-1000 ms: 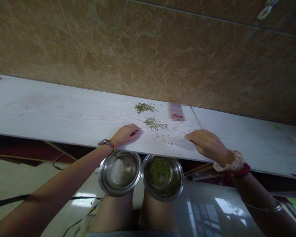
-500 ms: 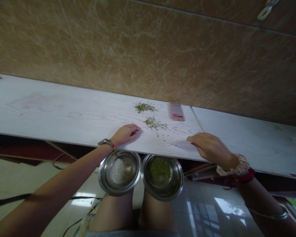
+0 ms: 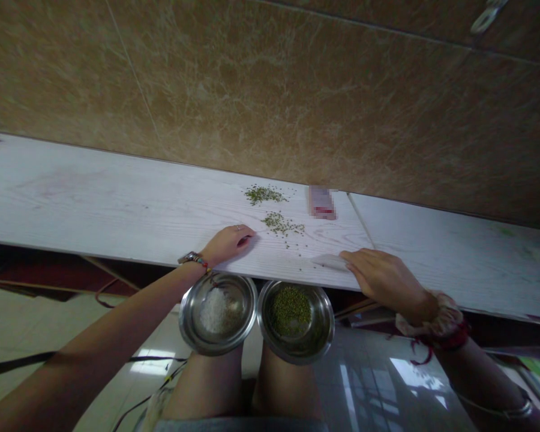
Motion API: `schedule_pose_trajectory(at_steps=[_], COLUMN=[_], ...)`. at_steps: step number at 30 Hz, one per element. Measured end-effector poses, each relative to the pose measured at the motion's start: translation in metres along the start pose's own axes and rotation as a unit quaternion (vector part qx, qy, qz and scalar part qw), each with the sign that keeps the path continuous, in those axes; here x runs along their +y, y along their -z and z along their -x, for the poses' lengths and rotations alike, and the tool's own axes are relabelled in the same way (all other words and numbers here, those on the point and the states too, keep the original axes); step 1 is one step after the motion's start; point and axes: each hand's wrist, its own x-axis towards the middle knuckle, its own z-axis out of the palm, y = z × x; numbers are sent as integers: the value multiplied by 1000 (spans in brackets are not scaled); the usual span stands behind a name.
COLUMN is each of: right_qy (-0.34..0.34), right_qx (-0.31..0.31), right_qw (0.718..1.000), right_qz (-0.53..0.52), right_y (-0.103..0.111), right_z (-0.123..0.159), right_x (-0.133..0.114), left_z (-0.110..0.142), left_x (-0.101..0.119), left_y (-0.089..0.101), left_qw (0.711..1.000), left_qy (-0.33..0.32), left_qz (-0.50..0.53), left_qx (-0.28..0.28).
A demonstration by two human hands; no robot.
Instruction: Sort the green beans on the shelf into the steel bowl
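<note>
My right hand [image 3: 380, 276] pinches a thin, flat, whitish piece [image 3: 328, 261] just above the front part of the white table; its exact kind is unclear. Left of its tip lie a few loose green beans. My left hand [image 3: 228, 245] rests on the table with fingers curled in, and nothing shows in it. Beyond it are two scattered heaps of small green beans, a near heap [image 3: 281, 224] and a far heap [image 3: 264, 194]. Below the table edge, a steel bowl [image 3: 324, 345] with green beans sits on my right thigh. Another steel bowl [image 3: 189, 336], holding white grains, sits on my left.
A pale packet with a red patch [image 3: 321, 203], partly blurred out, lies at the back of the white table [image 3: 117, 198]. A brown marbled wall [image 3: 252, 90] rises behind. The table's front edge runs just above the bowls, and a dark strap [image 3: 18, 366] crosses at lower left.
My right hand has drawn slightly right and toward me, and the whitish piece has tilted so more of its face shows. The beans near its tip have shifted. My left hand stays put.
</note>
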Motion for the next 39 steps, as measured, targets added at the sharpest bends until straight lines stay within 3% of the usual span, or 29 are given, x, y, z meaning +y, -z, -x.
schedule_pose_trajectory(at_steps=[7,16,24,31,39], right_qy=[14,76,50,-45,-4], right_qx=[-10,2,-13,-58,-84], right_qw=[999,990,992,997,996], right_qz=[-35,-115,-119,-24,-42], right_y=[8,1,1,3,6], right_z=[-17,-24,-24,-8,-16], right_x=[-23,5,16,18,8], left_z=[0,0,-1,-1,1], left_x=[1,0,-1,1,-2], left_y=[1,1,-1,1,-1], left_qw=[1000,1000,1000,1000,1000], left_qy=[-5,-1,3,-2,-6], left_qz=[-7,-4,0,-2,0], left_qx=[6,1,0,-4,6])
